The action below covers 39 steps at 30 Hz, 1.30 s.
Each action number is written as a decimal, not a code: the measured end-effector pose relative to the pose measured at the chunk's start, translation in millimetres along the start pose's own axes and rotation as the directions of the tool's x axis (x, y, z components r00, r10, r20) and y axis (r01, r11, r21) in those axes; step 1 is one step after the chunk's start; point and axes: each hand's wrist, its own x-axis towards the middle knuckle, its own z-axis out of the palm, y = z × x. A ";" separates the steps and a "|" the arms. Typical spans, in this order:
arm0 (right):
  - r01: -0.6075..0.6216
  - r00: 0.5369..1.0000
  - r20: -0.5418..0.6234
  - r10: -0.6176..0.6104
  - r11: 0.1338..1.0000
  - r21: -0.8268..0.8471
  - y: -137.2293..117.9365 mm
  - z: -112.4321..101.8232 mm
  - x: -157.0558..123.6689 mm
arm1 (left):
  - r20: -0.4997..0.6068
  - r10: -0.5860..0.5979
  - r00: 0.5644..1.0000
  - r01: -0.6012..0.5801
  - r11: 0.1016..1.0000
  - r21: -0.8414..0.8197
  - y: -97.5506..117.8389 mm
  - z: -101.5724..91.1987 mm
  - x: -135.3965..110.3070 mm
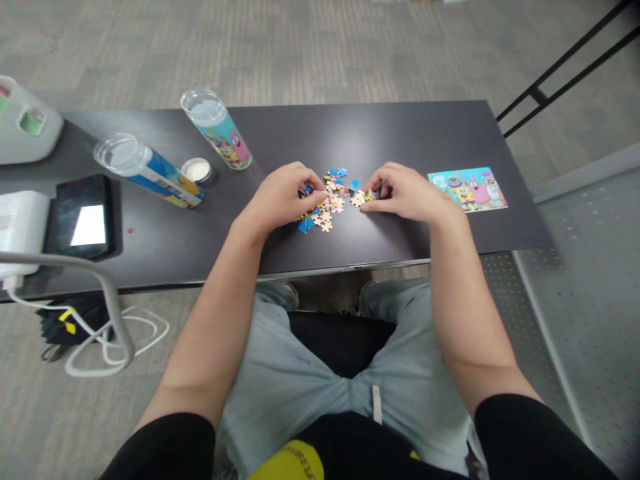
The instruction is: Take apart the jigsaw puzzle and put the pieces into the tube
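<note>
Puzzle pieces (326, 221) heaped on dark table (390, 133), left fingers (315, 199) over them, right fingers (374, 207) at their edge, both grips unclear

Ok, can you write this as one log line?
left hand: at puzzle pile | right hand: at pieces beside it | card: right | tubes: left

The place looked like an office or a similar shared workroom, though the view took in too little to tell which. Grey, streaked carpet (310, 53) in a tile-like pattern covered the floor, and a long, plain dark table (420, 127) stood on it, with a speckled grey panel (595, 300) beside its right end. A flat black device (83, 213) and a white boxy unit (23, 223) sat at the left, adding to the workplace look.
</note>
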 end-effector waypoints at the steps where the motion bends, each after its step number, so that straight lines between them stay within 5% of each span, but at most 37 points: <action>1: 0.007 1.000 0.017 -0.007 1.000 0.017 -2.1 1.1 0.8 | -0.002 -0.003 1.000 0.003 1.000 0.005 0.5 2.0 0.7; 8: -0.003 0.998 0.060 -0.001 0.998 0.066 -19.6 7.4 5.0 | -0.043 -0.039 0.998 0.038 0.999 -0.035 2.2 9.3 4.2; 23: -0.018 0.996 -0.080 0.043 0.956 0.292 -19.4 22.7 9.9 | -0.066 -0.035 0.997 0.031 0.998 -0.056 3.6 5.2 5.7; 31: 0.028 0.995 -0.097 0.003 0.947 0.320 -21.5 25.4 14.4 | -0.118 -0.119 0.986 0.097 0.979 -0.177 3.1 9.3 4.9; 39: 0.038 0.988 -0.154 0.008 0.954 0.297 -30.9 36.8 20.5 | -0.070 -0.082 0.994 0.063 0.970 -0.236 15.5 9.1 4.8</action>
